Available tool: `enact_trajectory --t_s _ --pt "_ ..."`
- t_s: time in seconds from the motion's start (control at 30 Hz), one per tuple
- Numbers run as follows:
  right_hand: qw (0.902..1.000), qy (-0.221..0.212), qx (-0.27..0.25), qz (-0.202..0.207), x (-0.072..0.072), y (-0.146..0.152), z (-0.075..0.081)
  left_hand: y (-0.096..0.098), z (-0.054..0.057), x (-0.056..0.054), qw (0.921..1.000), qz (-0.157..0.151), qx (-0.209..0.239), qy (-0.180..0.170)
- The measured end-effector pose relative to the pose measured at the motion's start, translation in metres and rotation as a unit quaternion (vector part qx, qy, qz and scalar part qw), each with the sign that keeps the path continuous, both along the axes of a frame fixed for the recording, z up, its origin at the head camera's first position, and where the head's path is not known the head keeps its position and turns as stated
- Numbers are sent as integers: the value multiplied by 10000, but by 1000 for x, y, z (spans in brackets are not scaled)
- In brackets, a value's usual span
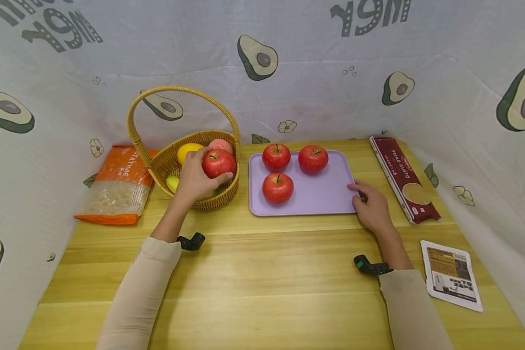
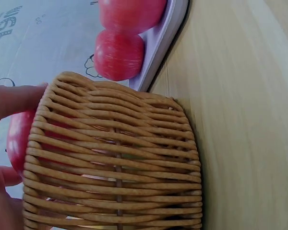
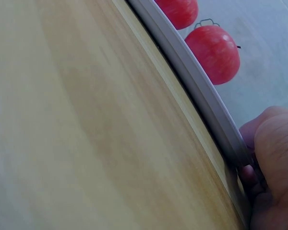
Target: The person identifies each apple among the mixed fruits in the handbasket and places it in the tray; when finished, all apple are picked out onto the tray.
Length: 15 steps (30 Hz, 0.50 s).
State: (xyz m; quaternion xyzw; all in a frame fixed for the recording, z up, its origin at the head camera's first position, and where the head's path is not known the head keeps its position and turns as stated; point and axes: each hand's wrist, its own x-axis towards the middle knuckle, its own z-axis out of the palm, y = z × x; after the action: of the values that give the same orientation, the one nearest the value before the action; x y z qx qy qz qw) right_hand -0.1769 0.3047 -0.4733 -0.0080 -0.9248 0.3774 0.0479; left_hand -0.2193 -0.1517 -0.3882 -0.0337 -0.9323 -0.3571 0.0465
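My left hand (image 1: 196,177) holds a red apple (image 1: 219,163) between fingers and thumb, at the right side of the wicker basket (image 1: 216,200). From the left wrist view, the basket's woven wall (image 2: 115,153) hides much of that apple. Inside the basket lie a yellow fruit (image 1: 188,150), a pinkish round fruit (image 1: 221,145) and a yellow-green fruit (image 1: 172,183), partly covered by the hand. Three red apples, one in front (image 1: 277,188), sit on the lilac tray (image 1: 321,197). At the tray's right edge, my right hand (image 1: 373,206) pinches the rim (image 3: 204,96).
Left of the basket lies an orange and clear food bag (image 1: 118,187). A dark red spaghetti pack (image 1: 402,180) is right of the tray, with a white labelled packet (image 1: 451,274) nearer the front. A patterned cloth (image 1: 306,97) stands behind the wooden table (image 1: 267,272).
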Motion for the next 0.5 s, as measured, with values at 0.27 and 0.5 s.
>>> enact_trajectory --t_s 0.27,0.5 --pt "10000 -66 20 -53 -1 0 -2 1 2 12 9978 -149 412 501" --pt "9999 -132 42 -66 -1 0 0 4 6 25 9915 -303 976 801"
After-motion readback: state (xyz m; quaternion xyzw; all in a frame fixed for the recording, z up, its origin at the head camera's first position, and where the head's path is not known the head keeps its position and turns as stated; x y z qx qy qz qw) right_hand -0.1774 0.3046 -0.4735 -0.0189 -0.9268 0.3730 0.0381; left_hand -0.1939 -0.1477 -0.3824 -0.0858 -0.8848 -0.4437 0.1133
